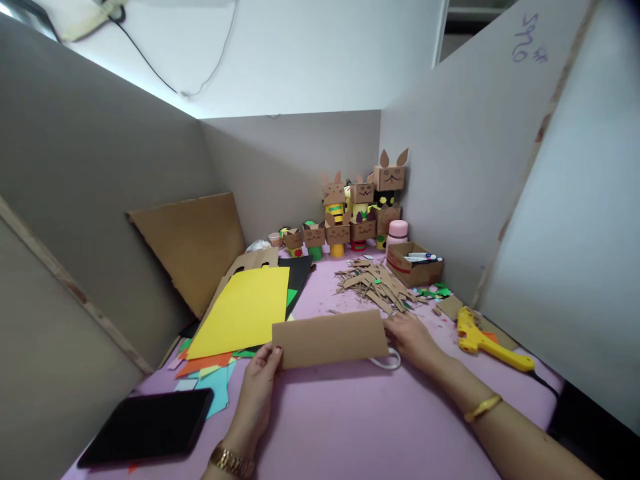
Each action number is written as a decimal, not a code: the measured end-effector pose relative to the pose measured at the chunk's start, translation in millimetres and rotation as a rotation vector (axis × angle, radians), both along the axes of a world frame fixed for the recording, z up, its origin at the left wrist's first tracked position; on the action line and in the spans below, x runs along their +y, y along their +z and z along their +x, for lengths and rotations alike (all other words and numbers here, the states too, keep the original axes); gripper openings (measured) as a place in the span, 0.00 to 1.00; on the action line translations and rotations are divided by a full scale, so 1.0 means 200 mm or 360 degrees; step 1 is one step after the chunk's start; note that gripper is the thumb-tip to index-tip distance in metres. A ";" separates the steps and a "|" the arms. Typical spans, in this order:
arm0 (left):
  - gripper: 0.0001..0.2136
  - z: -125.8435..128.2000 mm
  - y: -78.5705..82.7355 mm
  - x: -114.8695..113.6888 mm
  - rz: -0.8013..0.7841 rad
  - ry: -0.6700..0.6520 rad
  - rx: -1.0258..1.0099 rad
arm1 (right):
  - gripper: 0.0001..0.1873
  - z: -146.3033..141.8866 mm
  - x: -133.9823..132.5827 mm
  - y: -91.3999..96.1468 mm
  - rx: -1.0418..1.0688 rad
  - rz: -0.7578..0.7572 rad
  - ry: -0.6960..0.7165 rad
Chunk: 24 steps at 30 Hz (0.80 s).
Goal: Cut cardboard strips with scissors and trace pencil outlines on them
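Observation:
Both my hands hold a flat brown cardboard strip (330, 338) just above the pink tabletop (350, 420). My left hand (260, 380) pinches its lower left corner, with a gold watch on the wrist. My right hand (413, 337) grips the strip's right end, a yellow bangle further up that arm. A white loop, possibly a scissor handle (387, 363), peeks out under the strip's right edge.
Yellow paper (245, 310) lies over black and coloured sheets at left. A dark tablet (147, 427) sits front left. Cardboard scraps (375, 283), a small box (415, 267), a yellow glue gun (487, 340) and several cardboard box figures (360, 213) fill the back right. Partition walls enclose the desk.

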<state>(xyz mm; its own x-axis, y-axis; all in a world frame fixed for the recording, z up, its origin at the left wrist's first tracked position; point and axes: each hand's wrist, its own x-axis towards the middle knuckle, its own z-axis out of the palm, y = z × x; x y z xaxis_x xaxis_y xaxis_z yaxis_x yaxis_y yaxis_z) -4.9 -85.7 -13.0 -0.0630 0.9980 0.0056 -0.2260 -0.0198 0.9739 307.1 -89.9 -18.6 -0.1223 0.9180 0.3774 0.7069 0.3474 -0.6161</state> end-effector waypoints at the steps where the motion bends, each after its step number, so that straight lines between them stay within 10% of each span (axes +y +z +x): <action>1: 0.17 0.00 0.00 -0.02 0.0008 -0.0030 0.0024 | 0.10 0.01 -0.01 0.01 0.0079 0.0004 -0.0036; 10: 0.14 -0.01 -0.01 -0.22 0.0050 -0.0159 0.0291 | 0.26 -0.09 -0.35 0.02 0.0822 -0.0285 0.0002; 24: 0.09 -0.09 -0.01 -0.28 0.0187 -0.0256 0.0841 | 0.13 -0.12 -0.41 -0.07 0.0952 -0.0285 0.0068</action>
